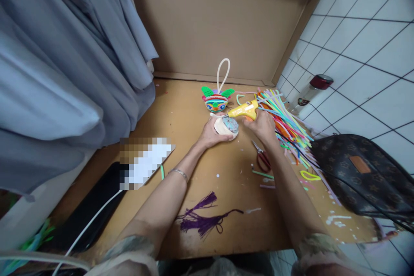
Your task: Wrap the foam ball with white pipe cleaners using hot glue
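Note:
My left hand is closed around a round white ball with a bluish-grey patch on its upper right side. In my right hand is a yellow hot glue gun, its metal tip at the top of the ball; I cannot tell whether the tip touches it. Just beyond the ball sits a colourful lion-head ornament with green ears and a white hanging loop. Red-handled scissors lie on the table below my right hand.
Purple tassels lie near the front of the wooden table. Many coloured pipe cleaners are heaped at right, beside a brown patterned bag and a clear bottle. A black cable crosses there. Cardboard stands behind; a grey curtain hangs left.

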The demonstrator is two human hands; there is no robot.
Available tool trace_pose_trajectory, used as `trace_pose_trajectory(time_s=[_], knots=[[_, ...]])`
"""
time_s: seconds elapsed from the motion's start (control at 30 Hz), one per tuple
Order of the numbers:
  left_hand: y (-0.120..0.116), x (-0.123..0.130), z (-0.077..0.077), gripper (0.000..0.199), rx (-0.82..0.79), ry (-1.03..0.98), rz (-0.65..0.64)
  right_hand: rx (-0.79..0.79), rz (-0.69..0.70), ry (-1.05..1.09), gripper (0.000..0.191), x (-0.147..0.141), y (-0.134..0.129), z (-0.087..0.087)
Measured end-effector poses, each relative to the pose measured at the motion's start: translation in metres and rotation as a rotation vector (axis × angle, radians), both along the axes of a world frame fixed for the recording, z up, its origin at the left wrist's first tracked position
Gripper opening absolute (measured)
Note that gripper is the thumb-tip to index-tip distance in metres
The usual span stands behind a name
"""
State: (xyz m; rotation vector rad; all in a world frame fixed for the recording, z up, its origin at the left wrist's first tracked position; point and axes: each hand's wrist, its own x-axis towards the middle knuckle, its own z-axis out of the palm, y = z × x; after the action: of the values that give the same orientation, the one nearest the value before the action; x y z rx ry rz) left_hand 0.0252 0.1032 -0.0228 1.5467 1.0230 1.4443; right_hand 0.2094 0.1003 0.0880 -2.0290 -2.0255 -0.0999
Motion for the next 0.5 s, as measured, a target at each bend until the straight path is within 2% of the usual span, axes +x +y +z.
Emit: trace_pose_trajectory(time_s=[0.5], knots=[[-0.0031, 0.0006, 0.0054, 0.091, -0.001, 0.013, -0.013, 0.021, 0.017, 0.005, 0.038, 0.0068, 0.0036, -0.0041]])
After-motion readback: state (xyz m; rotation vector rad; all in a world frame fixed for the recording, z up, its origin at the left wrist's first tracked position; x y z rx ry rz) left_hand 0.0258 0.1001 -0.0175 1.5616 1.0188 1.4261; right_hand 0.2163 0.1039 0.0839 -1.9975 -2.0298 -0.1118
